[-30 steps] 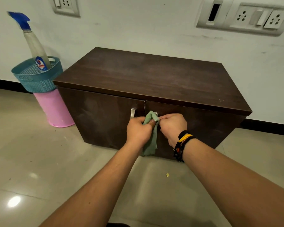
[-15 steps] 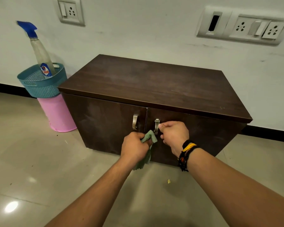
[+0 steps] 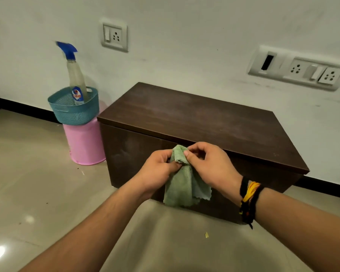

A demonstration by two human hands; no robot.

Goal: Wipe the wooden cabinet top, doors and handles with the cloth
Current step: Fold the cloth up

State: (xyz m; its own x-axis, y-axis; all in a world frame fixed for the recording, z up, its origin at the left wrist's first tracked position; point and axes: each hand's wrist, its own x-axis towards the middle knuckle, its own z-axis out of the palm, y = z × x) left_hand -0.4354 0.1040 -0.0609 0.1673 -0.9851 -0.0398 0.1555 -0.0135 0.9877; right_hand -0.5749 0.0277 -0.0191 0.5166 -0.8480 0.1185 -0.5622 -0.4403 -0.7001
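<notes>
Floor [image 3: 37, 183]: 1 cabinet [image 3: 194, 118], 2 hands [image 3: 157, 169] [image 3: 214, 165] pinching 1 cloth [image 3: 185, 189].

- Cabinet [image 3: 194, 122]: dark brown wood, low, on the floor against the wall, doors shut, dull smears on top.
- Cloth [image 3: 183, 185]: green, crumpled, hanging before the cabinet's front, pinched at its top.

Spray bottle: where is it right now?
In the head view, the spray bottle stands left of the cabinet, in a teal basket atop a pink bin.
</notes>
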